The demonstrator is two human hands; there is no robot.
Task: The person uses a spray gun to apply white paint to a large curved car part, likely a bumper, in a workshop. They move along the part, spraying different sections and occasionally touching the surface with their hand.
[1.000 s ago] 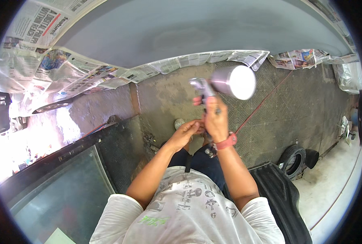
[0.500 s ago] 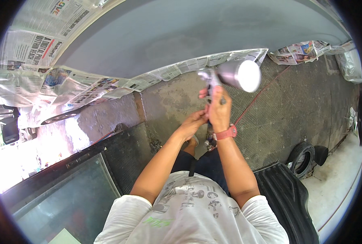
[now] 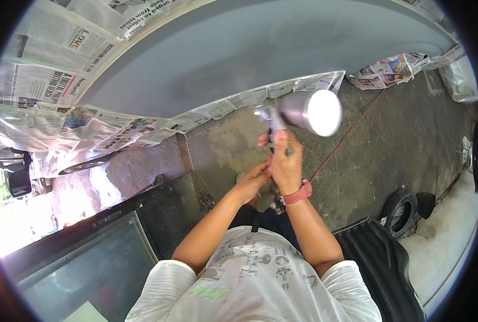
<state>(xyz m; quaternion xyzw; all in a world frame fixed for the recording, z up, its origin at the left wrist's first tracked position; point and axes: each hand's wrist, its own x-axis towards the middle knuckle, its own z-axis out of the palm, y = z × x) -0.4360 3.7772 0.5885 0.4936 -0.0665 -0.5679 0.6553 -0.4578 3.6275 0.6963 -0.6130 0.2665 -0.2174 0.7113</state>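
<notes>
My right hand (image 3: 287,163), with a red watch on its wrist, is closed round the handle of a metal spray gun (image 3: 276,122). A round silver cup (image 3: 324,112) with a white end sticks out to the gun's right, slightly blurred. My left hand (image 3: 254,181) is closed at the lower end of the handle, against my right palm; its fingertips are partly hidden. Beyond the gun curves a grey car panel (image 3: 223,53), darker in patches. The gun is in front of the panel's lower edge, apart from it.
Newspaper masking (image 3: 51,86) borders the panel. A thin red hose (image 3: 351,129) crosses the textured floor mat (image 3: 351,177). At left lies a dark-framed glass panel (image 3: 89,252). To the right are a tyre (image 3: 400,213), a ribbed black sheet (image 3: 376,257) and a white surface (image 3: 443,236).
The view has shifted slightly, so the grey panel sits lower in the picture. The gun and both hands also appear a little lower, with the same hold.
</notes>
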